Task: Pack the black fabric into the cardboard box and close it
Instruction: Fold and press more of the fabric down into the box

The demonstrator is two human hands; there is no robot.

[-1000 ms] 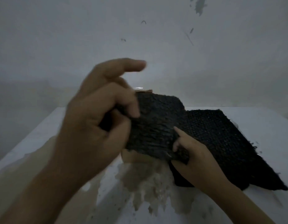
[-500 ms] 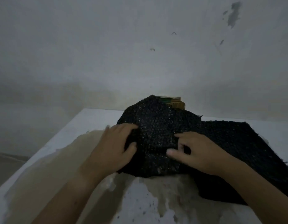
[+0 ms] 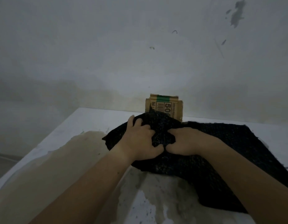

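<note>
Now both hands are down on the fabric (image 3: 204, 159), bunching it at frame centre. A second ago the left hand (image 3: 140, 143) was lifted clear of the table with a fold pinched up; half a second ago both palms lay flatter on the heap. Left hand sits at 9 o'clock of the bunch, fingers curled in and clenched on a ridge of cloth. Right hand (image 3: 183, 143) is at 3 o'clock of it, knuckles nearly touching the left, fingers buried in the weave, also closed on fabric.

Meaning, as I read it: compaction step, gathering the sheet into a wad small enough for the box (image 3: 164, 107). Packing itself hasn't started.

Fabric: black, coarse open knit, bumpy with faint glints, limp, frayed at the edges. Gathered part humps up in front of the box; the rest trails flat toward 4 o'clock across the table (image 3: 85, 120), well clear of the hands.

Box: small, brown corrugated card, green stripe on top, printed barcode and digits. Stands at 12 o'clock of the hands, against the wall (image 3: 107, 54), and the fabric hump hides its lower front. Can't tell if the flaps are open.

Table: white, hard, with a large tan stain at 7 to 8 o'clock and speckled wear nearer the camera.
</note>
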